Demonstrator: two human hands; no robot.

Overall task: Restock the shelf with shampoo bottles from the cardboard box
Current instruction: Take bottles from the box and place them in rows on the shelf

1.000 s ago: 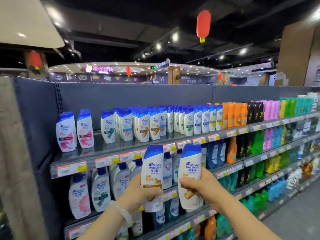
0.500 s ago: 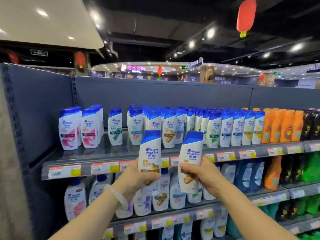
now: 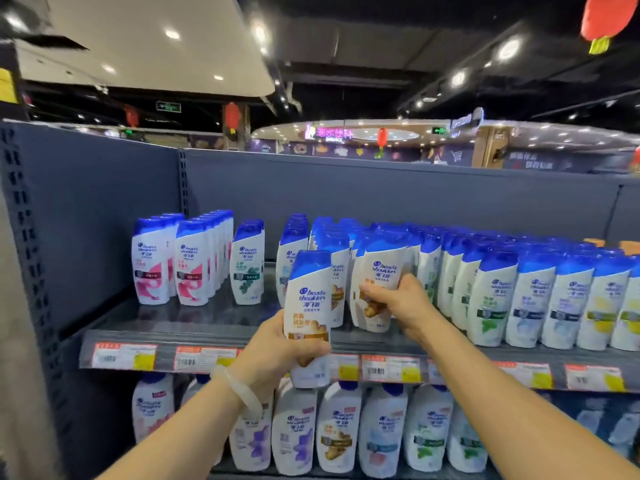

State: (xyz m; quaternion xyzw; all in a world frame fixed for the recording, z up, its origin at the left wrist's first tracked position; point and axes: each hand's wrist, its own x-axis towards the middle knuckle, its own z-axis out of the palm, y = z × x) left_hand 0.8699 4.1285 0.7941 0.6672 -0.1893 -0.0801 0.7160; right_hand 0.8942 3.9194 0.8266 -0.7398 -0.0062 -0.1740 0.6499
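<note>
My left hand [image 3: 277, 351] grips a white shampoo bottle with a blue cap and a ginger label [image 3: 308, 306], upright in front of the top shelf's edge [image 3: 214, 336]. My right hand [image 3: 398, 303] holds a second bottle of the same kind [image 3: 381, 271] upright over the top shelf, at the front of a row of like bottles. The cardboard box is out of view.
Rows of white, blue-capped bottles fill the top shelf to the right [image 3: 519, 299]. Pink-label bottles [image 3: 173, 265] stand at the left, one green-label bottle [image 3: 247, 265] beside them. Bare shelf gaps lie beside that bottle. A lower shelf [image 3: 346, 431] holds larger bottles. Price tags [image 3: 388, 368] line the edge.
Both hands have risen and moved toward the top shelf. The right bottle has gone up to the ginger-label row; the view has shifted closer and leftward along the shelf.
</note>
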